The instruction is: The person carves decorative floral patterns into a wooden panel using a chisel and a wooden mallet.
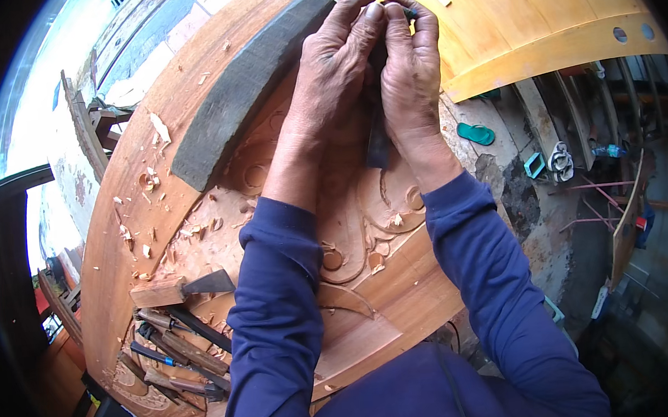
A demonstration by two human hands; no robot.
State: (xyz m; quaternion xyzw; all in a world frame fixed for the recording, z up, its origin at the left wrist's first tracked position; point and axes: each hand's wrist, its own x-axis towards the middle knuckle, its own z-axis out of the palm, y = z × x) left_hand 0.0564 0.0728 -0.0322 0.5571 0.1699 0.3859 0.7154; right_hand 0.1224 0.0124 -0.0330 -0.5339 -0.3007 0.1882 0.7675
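- so the main thing here is a dark bar (pixel 376 140), flat and narrow; it hangs between the two hands, over the carved panel (pixel 416 272)
- its long axis runs roughly up and down the view, near end pointing back at the wearer; that near end sits just beside the right wrist, so the right arm is closer to it than the left
- from the fingertips, the visible part lies straight back toward the body; the far end gets lost among the fingers
- right hand (pixel 411 71): fingers curled, thumb tip against them, looks like it's pinching the far end of the bar; a bit of something dark pokes out by the index finger, too small to name
- left hand (pixel 339 61): fingers bent, thumb almost touching the right thumb; can't tell what, if anything, it's pinching, the grip is hidden
- grey block (pixel 241 99), long and chunky, lies slantwise on the panel left of the left hand; its far end is right by that hand
- shavings (pixel 159 128) all over the panel; a wide blade (pixel 209 282) with a wooden grip lies left of the left sleeve, tool pile (pixel 181 351) just below it
- yellow panel (pixel 522 25) off to the right, past the right hand; green sandal (pixel 476 133) on the floor below that
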